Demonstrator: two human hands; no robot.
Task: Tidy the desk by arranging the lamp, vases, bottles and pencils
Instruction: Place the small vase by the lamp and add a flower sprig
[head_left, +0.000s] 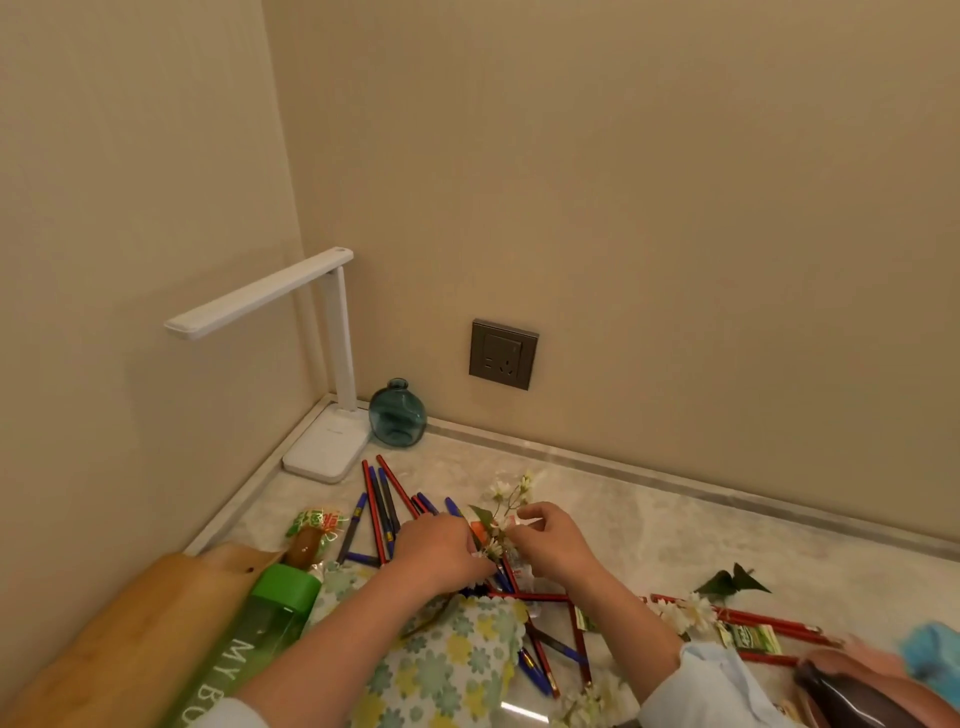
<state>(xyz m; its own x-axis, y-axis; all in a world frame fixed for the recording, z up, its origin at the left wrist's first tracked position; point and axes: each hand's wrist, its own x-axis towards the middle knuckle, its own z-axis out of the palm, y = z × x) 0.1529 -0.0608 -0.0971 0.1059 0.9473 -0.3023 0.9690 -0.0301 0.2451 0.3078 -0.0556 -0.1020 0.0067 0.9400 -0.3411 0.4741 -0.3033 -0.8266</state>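
Pencils (387, 506) lie scattered on the counter (649, 519) in front of the white lamp (332, 447). My left hand (439, 551) and right hand (550, 545) both pinch a flower sprig (506, 506); I'd lift it clear gently, then gather them.

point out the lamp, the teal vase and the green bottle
lamp (326, 451), head view, on its flat white base
teal vase (397, 415), head view, on its round glass belly
green bottle (287, 588), head view, on its green cap
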